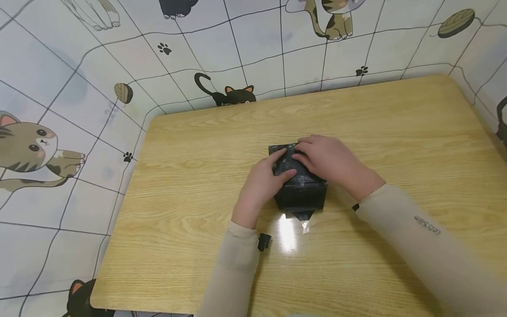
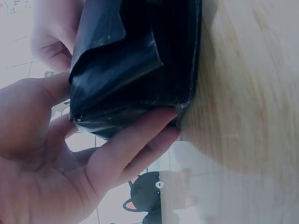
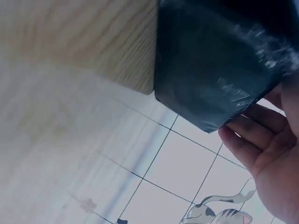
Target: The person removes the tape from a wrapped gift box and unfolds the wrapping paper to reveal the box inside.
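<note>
A box wrapped in shiny black plastic (image 1: 303,193) lies on the wooden table, with folded flaps at its near end. Clear tape (image 1: 305,226) sticks out from the tip of the near flap. My left hand (image 1: 261,182) grips the box's left side, thumb across the top. In the left wrist view, its fingers (image 2: 135,142) lie along the lower edge of the black wrapping (image 2: 126,79). My right hand (image 1: 328,158) bends over the far top edge, its fingertips and thumb close together on the plastic. In the right wrist view, its fingers (image 3: 250,135) touch the wrapping's edge.
The pale wooden table (image 1: 190,185) extends around the box on all sides. Behind and to the left stands a tiled-pattern wall (image 1: 261,48) with cartoon cats. A small black piece (image 1: 264,241) shows beside the left wrist.
</note>
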Available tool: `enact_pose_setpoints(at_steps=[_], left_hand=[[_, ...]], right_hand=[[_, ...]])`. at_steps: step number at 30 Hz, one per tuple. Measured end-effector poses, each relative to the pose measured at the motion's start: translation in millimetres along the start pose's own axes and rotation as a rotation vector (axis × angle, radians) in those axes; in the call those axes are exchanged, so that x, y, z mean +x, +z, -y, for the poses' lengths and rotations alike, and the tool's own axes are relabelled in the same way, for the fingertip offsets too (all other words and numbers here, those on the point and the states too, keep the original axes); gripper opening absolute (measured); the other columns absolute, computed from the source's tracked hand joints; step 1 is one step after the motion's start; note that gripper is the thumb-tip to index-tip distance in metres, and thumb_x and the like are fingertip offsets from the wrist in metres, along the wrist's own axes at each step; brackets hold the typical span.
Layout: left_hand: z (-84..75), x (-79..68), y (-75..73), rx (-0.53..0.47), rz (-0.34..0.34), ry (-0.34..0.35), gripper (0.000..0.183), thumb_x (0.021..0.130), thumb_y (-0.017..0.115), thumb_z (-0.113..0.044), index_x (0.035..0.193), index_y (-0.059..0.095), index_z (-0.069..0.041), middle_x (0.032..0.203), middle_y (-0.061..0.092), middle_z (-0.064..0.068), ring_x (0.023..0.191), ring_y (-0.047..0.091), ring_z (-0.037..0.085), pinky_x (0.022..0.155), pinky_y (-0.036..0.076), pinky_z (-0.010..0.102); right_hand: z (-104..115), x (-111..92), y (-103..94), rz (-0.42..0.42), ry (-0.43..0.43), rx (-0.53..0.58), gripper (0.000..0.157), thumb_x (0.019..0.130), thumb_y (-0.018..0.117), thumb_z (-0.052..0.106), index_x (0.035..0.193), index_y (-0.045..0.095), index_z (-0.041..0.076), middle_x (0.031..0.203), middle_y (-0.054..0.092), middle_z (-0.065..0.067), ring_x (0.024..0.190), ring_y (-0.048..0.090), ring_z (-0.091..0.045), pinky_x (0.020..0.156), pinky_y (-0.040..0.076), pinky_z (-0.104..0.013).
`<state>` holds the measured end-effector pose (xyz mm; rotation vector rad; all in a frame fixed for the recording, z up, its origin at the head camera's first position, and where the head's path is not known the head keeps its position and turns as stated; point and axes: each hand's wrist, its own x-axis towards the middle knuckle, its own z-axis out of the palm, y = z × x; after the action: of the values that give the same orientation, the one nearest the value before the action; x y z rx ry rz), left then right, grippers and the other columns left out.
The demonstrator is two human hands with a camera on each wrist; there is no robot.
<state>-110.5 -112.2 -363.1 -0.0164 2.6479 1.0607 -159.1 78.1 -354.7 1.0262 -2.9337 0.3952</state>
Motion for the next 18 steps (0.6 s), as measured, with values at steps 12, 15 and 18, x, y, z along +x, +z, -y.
enact_pose_setpoints(at_steps=[12,15,18], left_hand=[[1.8,1.6,4.6,-0.003,-0.016,-0.022,0.067,0.100,0.075,-0.044,0.160,0.049,-0.034,0.163,0.053,0.006,0.152,0.051,0.027,0.121,0.046,0.049],[1.9,1.8,3.9,-0.009,-0.021,-0.032,0.066,0.100,0.075,-0.043,0.160,0.049,-0.034,0.163,0.053,0.007,0.152,0.051,0.028,0.120,0.046,0.049],[1.9,2.0,3.3,-0.015,-0.017,-0.038,0.066,0.100,0.074,-0.043,0.161,0.049,-0.034,0.164,0.053,0.007,0.152,0.050,0.028,0.121,0.046,0.049]], right_hand=[[-0.4,3.6,7.4,-0.088,0.020,-0.036,0.028,0.106,0.068,0.029,0.106,0.081,0.004,0.115,0.079,-0.014,0.099,0.078,-0.033,0.085,0.063,-0.052],[1.4,4.9,7.3,-0.098,0.026,-0.034,0.028,0.106,0.068,0.028,0.106,0.082,0.003,0.116,0.079,-0.014,0.100,0.078,-0.033,0.085,0.063,-0.052],[1.3,6.4,8.5,-0.100,0.032,-0.037,0.027,0.106,0.067,0.025,0.107,0.082,0.003,0.116,0.079,-0.015,0.099,0.078,-0.034,0.085,0.063,-0.053]])
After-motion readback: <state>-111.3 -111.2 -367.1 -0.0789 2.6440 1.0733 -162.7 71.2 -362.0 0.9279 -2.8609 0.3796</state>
